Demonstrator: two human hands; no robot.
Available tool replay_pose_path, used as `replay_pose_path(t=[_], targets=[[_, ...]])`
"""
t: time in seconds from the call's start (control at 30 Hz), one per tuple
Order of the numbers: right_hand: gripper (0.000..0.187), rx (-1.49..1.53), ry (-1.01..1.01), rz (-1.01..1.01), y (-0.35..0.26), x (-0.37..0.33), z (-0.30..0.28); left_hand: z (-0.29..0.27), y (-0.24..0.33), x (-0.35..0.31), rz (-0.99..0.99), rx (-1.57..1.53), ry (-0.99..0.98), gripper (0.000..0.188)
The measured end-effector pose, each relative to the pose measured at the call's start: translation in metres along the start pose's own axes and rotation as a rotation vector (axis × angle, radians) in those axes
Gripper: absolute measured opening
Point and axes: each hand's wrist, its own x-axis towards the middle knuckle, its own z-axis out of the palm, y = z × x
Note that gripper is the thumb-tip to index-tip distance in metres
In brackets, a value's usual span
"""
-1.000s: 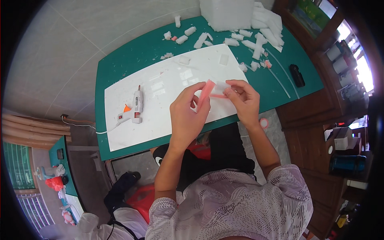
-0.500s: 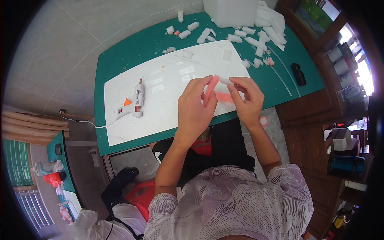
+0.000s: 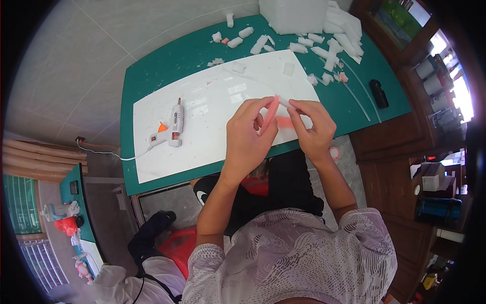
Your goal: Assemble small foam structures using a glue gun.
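A bent pink strip [image 3: 270,115] of soft-looking material is pinched in my left hand [image 3: 249,138], above the white board [image 3: 202,147]. My right hand [image 3: 315,130] grips a small whitish, rod-like piece [image 3: 284,102] between thumb and fingertips. That piece meets the upper end of the strip, but I cannot tell whether the two are joined. More pink material [image 3: 285,122] shows between my hands; whether it is part of the strip or lies on the board is unclear.
A white hot glue gun [image 3: 175,124] with an orange trigger lies on the board's left. Torn white padding bits [image 3: 260,44] litter the green table [image 3: 152,76] near a big white block [image 3: 291,17]. Thin clear sticks [image 3: 357,101] and a black object [image 3: 378,93] lie right. Another person [image 3: 157,273] is lower left.
Both hands keep their grips and have barely moved. The pink strip shows slightly more of its flat side, and the whole view has shifted a little.
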Motion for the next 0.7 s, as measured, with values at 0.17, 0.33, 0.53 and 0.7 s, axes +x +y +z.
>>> replay_pose_path(t=[0.17, 0.33, 0.53, 0.7], targets=[[0.019, 0.006, -0.021, 0.022, -0.002, -0.002, -0.002, -0.002, -0.001, -0.003, -0.043, -0.106, -0.03, 0.036], [0.019, 0.031, -0.015, 0.022, 0.005, -0.003, -0.001, -0.001, -0.006, -0.003, -0.029, -0.161, -0.033, 0.038], [0.019, 0.035, -0.026, 0.041, 0.007, 0.005, 0.004, -0.003, -0.012, 0.001, -0.096, -0.227, -0.029, 0.039], [0.018, 0.069, -0.139, 0.067, 0.01, 0.026, 0.011, -0.017, -0.019, 0.018, -0.042, -0.134, -0.074, 0.037]])
